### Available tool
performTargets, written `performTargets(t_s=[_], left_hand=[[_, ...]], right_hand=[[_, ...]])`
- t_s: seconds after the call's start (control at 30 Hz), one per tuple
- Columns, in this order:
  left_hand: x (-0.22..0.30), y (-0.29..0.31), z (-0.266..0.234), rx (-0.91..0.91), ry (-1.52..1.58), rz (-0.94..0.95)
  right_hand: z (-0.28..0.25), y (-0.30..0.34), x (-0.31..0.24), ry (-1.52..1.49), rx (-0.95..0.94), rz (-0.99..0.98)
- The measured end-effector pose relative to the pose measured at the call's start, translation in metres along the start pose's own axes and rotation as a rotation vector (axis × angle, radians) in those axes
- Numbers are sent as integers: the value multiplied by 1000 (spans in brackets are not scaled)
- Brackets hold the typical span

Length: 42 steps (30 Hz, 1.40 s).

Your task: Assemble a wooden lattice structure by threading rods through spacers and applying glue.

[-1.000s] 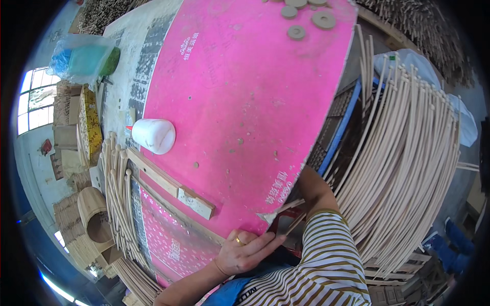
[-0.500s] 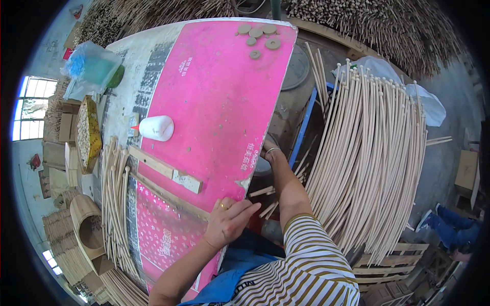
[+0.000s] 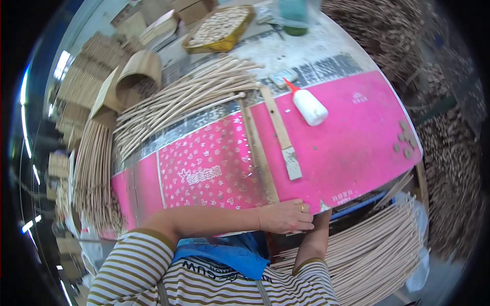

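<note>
My left hand point(image 3: 288, 217) rests at the near edge of the pink-covered table point(image 3: 347, 137), a ring on one finger. Its fingers curl together over the edge; what they hold, if anything, is hidden. My right forearm point(image 3: 315, 237) reaches up to the table edge, just right of the left hand. The right hand itself is out of sight beneath the tabletop. Closest to my left hand on the table lies a flat wooden strip point(image 3: 278, 120) with a pale, worn end. A wooden batten point(image 3: 259, 153) runs alongside it. Beyond lies a white glue bottle point(image 3: 310, 107) with a red tip.
Thin wooden sticks point(image 3: 184, 94) are heaped on the table's far left. Behind them stands a yellow tray point(image 3: 250, 23) of small pale pieces. Round discs point(image 3: 407, 152) lie at the right end. Many round-headed sticks point(image 3: 367, 245) are stacked below, on the right.
The view has turned left, so the table now lies across it. My left hand has come closer to the right forearm at the table edge. The right hand has gone out of sight.
</note>
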<state>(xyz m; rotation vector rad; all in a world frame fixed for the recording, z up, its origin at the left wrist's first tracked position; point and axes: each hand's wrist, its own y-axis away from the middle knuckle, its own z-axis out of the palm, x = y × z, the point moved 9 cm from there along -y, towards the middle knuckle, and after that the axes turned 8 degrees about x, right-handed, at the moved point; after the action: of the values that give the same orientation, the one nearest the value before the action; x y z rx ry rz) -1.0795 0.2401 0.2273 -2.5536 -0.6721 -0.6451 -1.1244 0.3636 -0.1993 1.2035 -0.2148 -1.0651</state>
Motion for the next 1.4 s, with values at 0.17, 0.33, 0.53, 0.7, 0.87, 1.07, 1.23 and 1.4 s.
performTargets(t_s=[0.17, 0.33, 0.53, 0.7, 0.87, 1.07, 1.23, 1.4], left_hand=[[2, 0, 2, -18, 37, 12], [4, 2, 4, 9, 17, 34], [3, 2, 3, 93, 17, 45], [5, 3, -2, 164, -16, 77], [4, 4, 5, 129, -17, 80], [5, 5, 5, 176, -41, 118], [39, 26, -22, 380, -102, 245], [61, 131, -75, 468, 113, 76]], right_hand=[[-6, 17, -2, 28, 23, -13], [-13, 33, 0, 61, 36, -23], [-19, 54, -3, 85, 50, -49], [-17, 65, -9, 107, 46, -78], [2, 74, -25, 139, 26, -132], [29, 109, -52, 194, 0, -235], [47, 150, -84, 253, -36, -400], [29, 283, -168, 313, 413, -829]])
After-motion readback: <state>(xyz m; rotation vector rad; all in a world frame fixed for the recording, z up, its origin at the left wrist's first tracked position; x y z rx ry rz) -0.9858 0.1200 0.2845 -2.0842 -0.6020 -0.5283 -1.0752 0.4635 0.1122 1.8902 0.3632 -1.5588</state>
